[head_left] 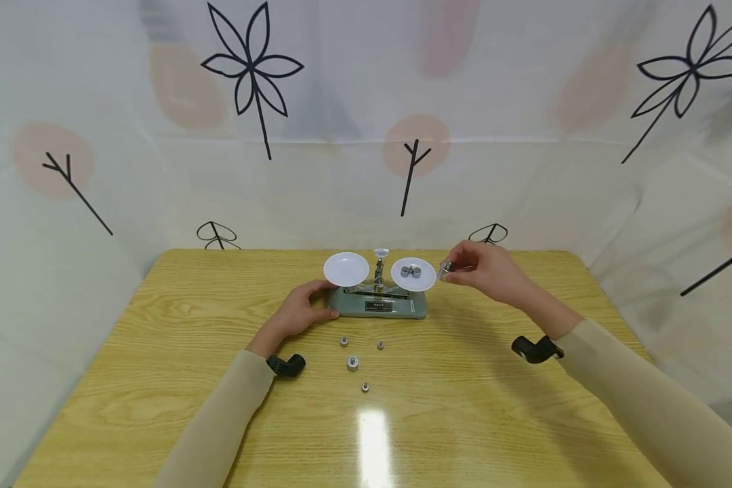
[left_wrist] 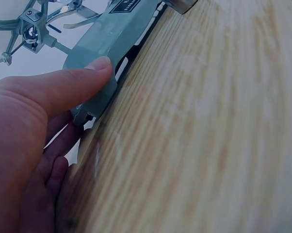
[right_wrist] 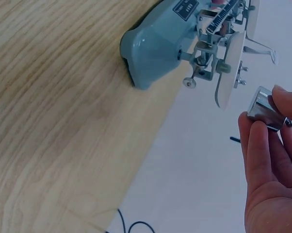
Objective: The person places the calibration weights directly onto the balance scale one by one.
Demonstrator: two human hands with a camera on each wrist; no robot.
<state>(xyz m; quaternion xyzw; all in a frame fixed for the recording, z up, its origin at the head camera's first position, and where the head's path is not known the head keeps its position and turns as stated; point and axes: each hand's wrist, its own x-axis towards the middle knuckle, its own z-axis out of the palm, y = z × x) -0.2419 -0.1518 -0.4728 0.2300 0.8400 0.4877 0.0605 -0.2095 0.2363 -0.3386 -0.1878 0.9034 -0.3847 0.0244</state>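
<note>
A grey-green balance scale (head_left: 378,306) with two white pans stands near the table's far edge. My left hand (head_left: 303,308) holds the left end of its base; in the left wrist view the thumb (left_wrist: 83,85) lies on the front and the other fingers reach behind. Just right of the right pan (head_left: 428,280), my right hand (head_left: 484,270) pinches a shiny cylindrical weight (right_wrist: 266,109) between thumb and fingers, apart from the pan. Small metal weights (head_left: 411,272) sit on that pan. The left pan (head_left: 346,270) carries nothing visible.
Several knobbed metal weights lie on the wooden table (head_left: 158,379) in front of the scale, the largest (head_left: 352,363) among them. A patterned cloth (head_left: 341,183) hangs behind the table. Black bands with cameras (head_left: 288,366) are on both wrists.
</note>
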